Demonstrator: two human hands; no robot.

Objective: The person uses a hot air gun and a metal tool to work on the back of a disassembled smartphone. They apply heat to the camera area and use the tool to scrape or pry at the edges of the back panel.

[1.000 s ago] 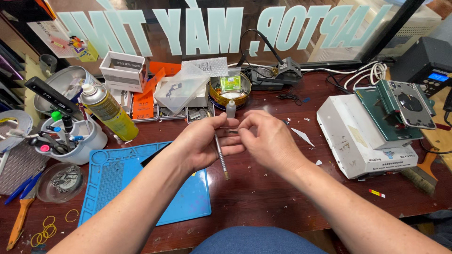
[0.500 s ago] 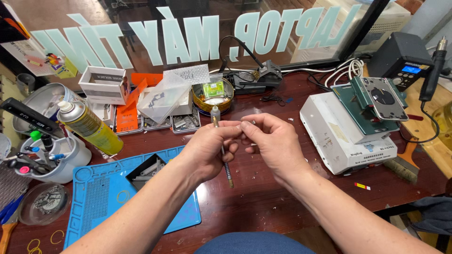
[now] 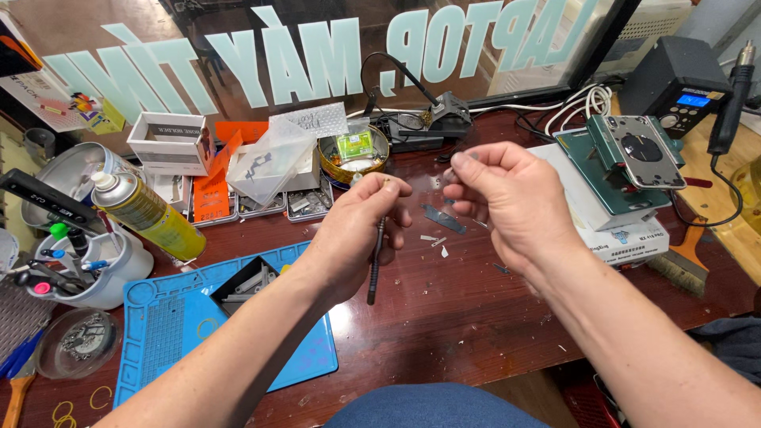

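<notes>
My left hand [image 3: 353, 234] is raised over the dark wooden desk [image 3: 444, 317], curled round a thin dark screwdriver-like tool [image 3: 374, 265] that points down. Its thumb and forefinger pinch at the tool's top end. My right hand [image 3: 511, 202] hovers a short gap to the right, with thumb and fingertips pinched together; whether anything tiny sits between them is too small to tell. Beneath the hands a small grey metal strip [image 3: 442, 218] and a few pale scraps lie on the desk.
A blue work mat [image 3: 182, 349] with a small black parts tray [image 3: 250, 277] lies at front left. A yellow spray can [image 3: 147, 214] and a cup of pens [image 3: 87, 273] stand left. A white box [image 3: 610, 234] carrying a green jig [image 3: 626, 154], a brush [image 3: 682, 265] and a soldering station [image 3: 682, 79] are at right.
My two hands, joined at the tool's top before, have come apart; the right hand has drawn away to the right and up. The left hand still holds the tool.
</notes>
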